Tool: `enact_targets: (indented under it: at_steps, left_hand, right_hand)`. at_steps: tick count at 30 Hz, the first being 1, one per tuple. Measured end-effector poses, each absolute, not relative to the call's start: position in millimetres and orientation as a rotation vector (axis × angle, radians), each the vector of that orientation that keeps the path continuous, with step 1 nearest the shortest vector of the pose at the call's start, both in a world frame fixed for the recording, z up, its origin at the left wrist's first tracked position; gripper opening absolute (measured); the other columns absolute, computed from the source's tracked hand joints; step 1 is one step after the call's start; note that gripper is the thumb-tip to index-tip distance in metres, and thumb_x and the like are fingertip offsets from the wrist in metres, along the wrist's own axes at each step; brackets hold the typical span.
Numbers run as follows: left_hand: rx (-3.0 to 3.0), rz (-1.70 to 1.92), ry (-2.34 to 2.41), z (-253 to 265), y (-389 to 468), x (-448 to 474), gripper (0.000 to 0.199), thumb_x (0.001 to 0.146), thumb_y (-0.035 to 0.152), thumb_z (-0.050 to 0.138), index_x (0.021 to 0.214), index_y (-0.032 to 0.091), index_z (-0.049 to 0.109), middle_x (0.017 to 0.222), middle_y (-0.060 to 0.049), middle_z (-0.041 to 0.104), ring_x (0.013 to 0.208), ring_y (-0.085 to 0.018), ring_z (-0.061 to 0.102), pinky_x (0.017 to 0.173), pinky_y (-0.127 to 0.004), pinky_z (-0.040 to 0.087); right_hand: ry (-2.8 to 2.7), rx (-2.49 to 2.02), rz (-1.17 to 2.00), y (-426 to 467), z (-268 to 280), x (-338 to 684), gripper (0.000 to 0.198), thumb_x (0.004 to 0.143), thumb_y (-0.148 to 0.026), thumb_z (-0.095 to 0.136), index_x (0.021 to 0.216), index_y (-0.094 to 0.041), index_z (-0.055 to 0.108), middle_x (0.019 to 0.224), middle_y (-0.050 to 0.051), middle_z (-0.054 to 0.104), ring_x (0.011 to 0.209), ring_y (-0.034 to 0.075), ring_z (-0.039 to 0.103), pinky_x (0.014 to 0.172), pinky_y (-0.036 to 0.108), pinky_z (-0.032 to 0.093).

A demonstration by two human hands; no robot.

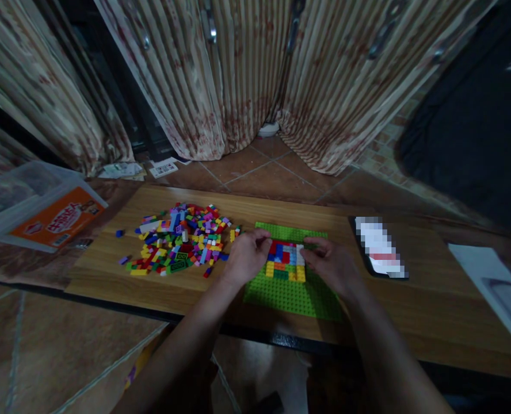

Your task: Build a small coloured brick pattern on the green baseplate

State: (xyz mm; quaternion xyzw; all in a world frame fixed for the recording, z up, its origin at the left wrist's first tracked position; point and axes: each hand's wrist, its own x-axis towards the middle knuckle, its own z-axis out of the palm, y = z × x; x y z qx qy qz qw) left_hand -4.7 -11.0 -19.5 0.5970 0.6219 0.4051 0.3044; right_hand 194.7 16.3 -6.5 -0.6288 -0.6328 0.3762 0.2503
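Note:
A flat panel of toy building bricks (285,261), in red, blue, white, yellow, orange and green, lies on a green studded baseplate (294,299). At its upper left edge is my left hand (249,256), fingers curled and thumb against the bricks. My right hand (331,264) has its thumb and fingers closed at the panel's upper right side, by the white bricks. Both hands rest low over the baseplate. The fingertips partly hide the panel's side edges, and whether a small loose brick is between them cannot be seen.
Left of my hands, a heap of loose coloured bricks (182,238) spreads over the wooden table (109,282). A clear plastic box (44,207) with an orange label stands at the far left. To the right lie a phone (380,247) and white paper (488,276). Curtains (238,75) hang behind.

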Motion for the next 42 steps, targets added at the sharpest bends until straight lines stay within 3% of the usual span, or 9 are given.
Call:
enact_targets:
  at_steps: [7,28,42]
  left_hand:
    - [1.594,1.030,1.673,-13.3,-13.0,-4.0,0.023,0.084,0.020,0.054,0.100,0.017,0.070,0.086,-0.004,0.074,0.078,-0.017,0.068,0.072,-0.027,0.054]
    - [1.718,0.833,1.828,-4.1,-17.8,0.8,0.023,0.087,0.020,0.052,0.102,0.018,0.069,0.094,-0.003,0.074,0.085,-0.016,0.068,0.082,-0.027,0.053]
    - [1.884,0.793,1.862,-9.0,-19.8,4.0,0.023,0.087,0.017,0.050,0.102,0.018,0.067,0.096,-0.005,0.073,0.084,-0.017,0.068,0.080,-0.027,0.052]
  right_hand:
    - [-1.826,-1.657,1.079,18.5,-10.7,198.4,0.032,0.079,-0.037,0.054,0.101,-0.019,0.069,0.077,0.004,0.071,0.065,0.017,0.063,0.061,0.031,0.047]
    - [-1.763,-1.633,1.215,21.6,-8.2,197.9,0.030,0.073,-0.036,0.060,0.097,-0.019,0.068,0.066,0.001,0.065,0.057,0.015,0.058,0.056,0.029,0.044]
    - [-1.808,-1.540,1.225,20.4,-10.6,199.5,0.028,0.076,-0.038,0.058,0.095,-0.019,0.067,0.062,-0.001,0.061,0.057,0.014,0.055,0.054,0.027,0.041]
